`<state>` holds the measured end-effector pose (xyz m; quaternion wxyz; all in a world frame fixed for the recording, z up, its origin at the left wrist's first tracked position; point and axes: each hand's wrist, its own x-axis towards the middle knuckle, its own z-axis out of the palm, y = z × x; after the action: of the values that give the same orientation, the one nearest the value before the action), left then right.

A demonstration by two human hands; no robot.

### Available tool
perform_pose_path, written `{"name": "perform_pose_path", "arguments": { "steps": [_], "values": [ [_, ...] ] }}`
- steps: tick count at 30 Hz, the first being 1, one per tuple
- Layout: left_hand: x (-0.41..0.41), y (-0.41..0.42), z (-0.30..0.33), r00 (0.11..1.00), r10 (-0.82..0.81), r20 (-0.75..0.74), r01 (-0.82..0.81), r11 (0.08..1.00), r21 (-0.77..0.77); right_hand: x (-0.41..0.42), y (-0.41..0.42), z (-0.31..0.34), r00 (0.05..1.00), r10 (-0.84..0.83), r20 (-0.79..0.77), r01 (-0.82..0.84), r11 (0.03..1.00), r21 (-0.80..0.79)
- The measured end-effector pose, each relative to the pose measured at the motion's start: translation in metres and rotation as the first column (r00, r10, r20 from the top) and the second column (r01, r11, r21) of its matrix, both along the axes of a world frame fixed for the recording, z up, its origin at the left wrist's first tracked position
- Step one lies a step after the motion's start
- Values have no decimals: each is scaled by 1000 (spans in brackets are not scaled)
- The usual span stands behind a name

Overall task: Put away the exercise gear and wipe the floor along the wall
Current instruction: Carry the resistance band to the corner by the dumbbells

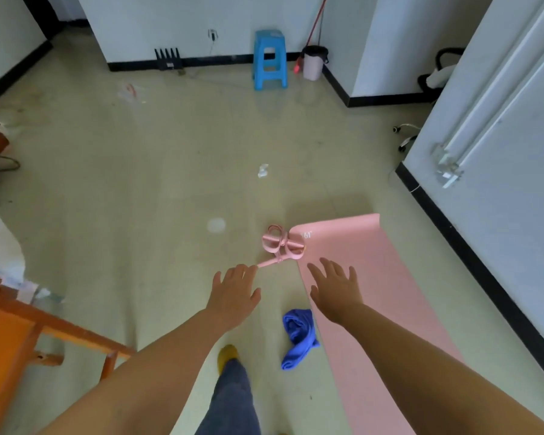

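Both hands reach forward with fingers spread and nothing in them. Left hand (233, 293) hangs palm down above the floor (139, 183), its fingertips at the near end of the pink puller's handle; whether they touch it I cannot tell. Right hand (335, 288) is splayed over the near left part of the mat (374, 293).

That mat is pale pink, unrolled flat, running from the lower right up toward the room's middle, with small white lettering at its far left corner and a wall (500, 152) with a black skirting alongside on the right. At that far corner lies the puller (280, 244), pink too: looped foot straps and cords bunched together, partly on the mat's edge, partly on the floor, one straight handle bar pointing toward the left hand.

A crumpled blue cloth (297, 339) lies on the floor just beside the mat's left edge, between the forearms. Against the far wall stand a blue stool (270, 59) and a pink bin (314, 62).
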<state>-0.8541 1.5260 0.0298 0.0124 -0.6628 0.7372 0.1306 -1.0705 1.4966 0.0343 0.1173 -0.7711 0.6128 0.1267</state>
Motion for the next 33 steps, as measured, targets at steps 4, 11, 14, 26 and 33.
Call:
{"name": "perform_pose_path", "arguments": {
  "steps": [4, 11, 14, 26, 33],
  "values": [
    [17, -95, -16, 991, -110, 77, 107, 993, 48, 8, -82, -22, 997, -83, 8, 83, 996, 12],
    [57, -293, -44, 973, -211, 90, 193, 966, 169, 37, -223, -57, 920, -382, 85, 369, 920, 135],
    [66, -359, -52, 962, -257, 92, 230, 945, 234, 48, -269, -66, 890, -446, 92, 424, 886, 190],
    [40, -479, -293, 992, -98, -79, 126, 797, 591, 29, -439, -304, 895, -446, 34, 384, 805, 452],
    [-4, -524, -536, 999, 4, -48, 22, 843, 538, 5, -481, -537, 923, -384, 25, 334, 833, 441]
  ]
}}
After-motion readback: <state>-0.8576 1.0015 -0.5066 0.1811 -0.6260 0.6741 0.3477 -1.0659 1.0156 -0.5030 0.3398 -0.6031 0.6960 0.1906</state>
